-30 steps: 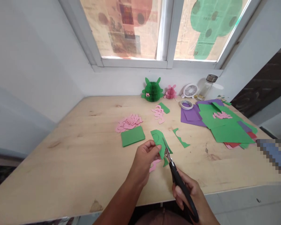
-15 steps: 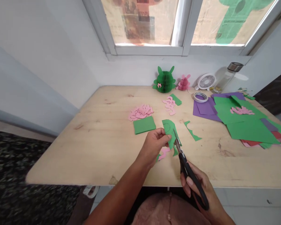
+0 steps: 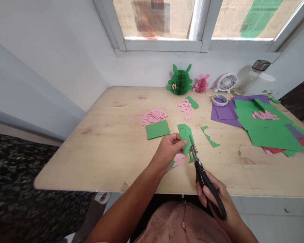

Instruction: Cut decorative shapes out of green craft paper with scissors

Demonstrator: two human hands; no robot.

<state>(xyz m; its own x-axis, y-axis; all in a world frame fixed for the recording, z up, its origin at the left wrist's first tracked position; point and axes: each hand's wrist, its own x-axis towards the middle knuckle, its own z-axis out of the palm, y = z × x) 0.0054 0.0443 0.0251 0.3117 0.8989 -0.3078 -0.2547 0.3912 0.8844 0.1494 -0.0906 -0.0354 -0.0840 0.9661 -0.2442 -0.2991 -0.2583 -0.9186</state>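
Between its thumb and fingers, my left hand [image 3: 171,148] pinches a small green paper piece [image 3: 184,132] with curved lines drawn on it. My right hand [image 3: 215,194] grips black-handled scissors [image 3: 205,182], their blades at the right edge of that piece. Under the left fingers lie a pink scrap [image 3: 177,160] and green bits. A folded green rectangle [image 3: 157,130] rests left of the hands, with a pile of pink cutouts [image 3: 154,116] just behind it. A jagged green offcut [image 3: 209,137] lies to the right.
Green and pink paper figures [image 3: 181,82] stand at the back by a small white fan [image 3: 227,82] and a glass bottle [image 3: 252,77]. A tape roll [image 3: 220,100] sits on purple sheets. Green sheets [image 3: 273,136] are stacked at the right.
The view has tilted slightly, so the table and items appear higher. The scissor blades look closer together on the green piece. Both hands keep their holds.
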